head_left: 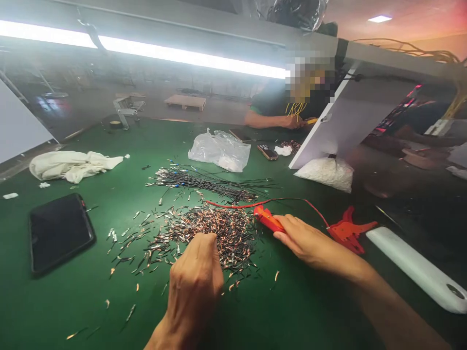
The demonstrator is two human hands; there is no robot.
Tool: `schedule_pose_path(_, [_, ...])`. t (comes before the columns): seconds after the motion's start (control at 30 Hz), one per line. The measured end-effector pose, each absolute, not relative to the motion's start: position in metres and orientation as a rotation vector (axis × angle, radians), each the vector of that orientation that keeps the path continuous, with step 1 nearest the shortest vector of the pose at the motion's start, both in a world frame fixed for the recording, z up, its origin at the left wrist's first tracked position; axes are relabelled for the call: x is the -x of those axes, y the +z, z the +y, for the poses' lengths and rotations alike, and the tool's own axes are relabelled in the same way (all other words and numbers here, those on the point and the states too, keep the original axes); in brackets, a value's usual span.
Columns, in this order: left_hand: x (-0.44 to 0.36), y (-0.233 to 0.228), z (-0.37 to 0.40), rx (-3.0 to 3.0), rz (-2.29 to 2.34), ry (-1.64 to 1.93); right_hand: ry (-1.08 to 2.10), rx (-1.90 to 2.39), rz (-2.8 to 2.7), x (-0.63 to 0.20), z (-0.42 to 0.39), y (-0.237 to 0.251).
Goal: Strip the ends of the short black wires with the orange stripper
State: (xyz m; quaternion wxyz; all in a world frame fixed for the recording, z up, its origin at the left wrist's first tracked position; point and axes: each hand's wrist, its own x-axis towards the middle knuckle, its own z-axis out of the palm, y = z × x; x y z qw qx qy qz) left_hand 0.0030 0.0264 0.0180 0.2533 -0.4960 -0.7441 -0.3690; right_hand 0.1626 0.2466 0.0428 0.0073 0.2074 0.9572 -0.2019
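Note:
My left hand [197, 272] is closed with its fingertips pressed together over the near side of a pile of short wire offcuts [233, 233]. Whatever it pinches is hidden behind the knuckles. My right hand [302, 240] is wrapped round a red hand tool [268, 218], whose tip points left at the pile's right edge. The pile holds black-sleeved bits with bare copper ends. Just behind it lies a bundle of long black wires [204, 182], some with blue or metal ends. A thin red lead [288, 199] runs from the pile's far side to a second red tool [350, 231].
A dark phone [60, 233] lies at left, near a crumpled pale cloth [73, 165]. Clear plastic bags [221, 150] and a smaller phone [267, 151] sit farther back. At right are a long white device [416, 270] and a tied white bag [324, 172]. Across the table, another person [270, 109] handles yellow wires.

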Motion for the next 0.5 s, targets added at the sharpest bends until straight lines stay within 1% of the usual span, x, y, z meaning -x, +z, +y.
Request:
schedule_pose_path(0.07, [-0.004,0.017,0.027,1.346,-2.015,-1.032,-0.809,-0.649,2.969,-0.156,0.248,0.052])
schedule_pose_path(0.1, [-0.005,0.017,0.027,1.338,-2.007,-1.063,-0.972,-0.658,2.932,-0.153,0.247,0.055])
schedule_pose_path(0.17, [-0.007,0.017,0.027,1.327,-1.987,-1.152,-1.542,-0.674,2.729,-0.147,0.24,0.059])
schedule_pose_path(0.23, [-0.009,0.018,0.027,1.3,-1.995,-1.24,-2.203,-0.63,2.336,-0.143,0.228,0.058])
schedule_pose_path(0.27, [-0.011,0.02,0.027,1.288,-2.016,-1.268,-2.433,-0.573,2.148,-0.141,0.222,0.057])
schedule_pose_path(0.3, [-0.013,0.022,0.027,1.291,-2.044,-1.274,-2.585,-0.502,2.008,-0.14,0.215,0.055])
schedule_pose_path(0.37, [-0.018,0.025,0.027,1.349,-2.093,-1.245,-2.765,-0.376,1.805,-0.138,0.203,0.049])
schedule_pose_path(0.5, [-0.034,0.024,0.031,1.639,-2.113,-1.246,-2.917,-0.417,1.636,-0.137,0.187,0.038])
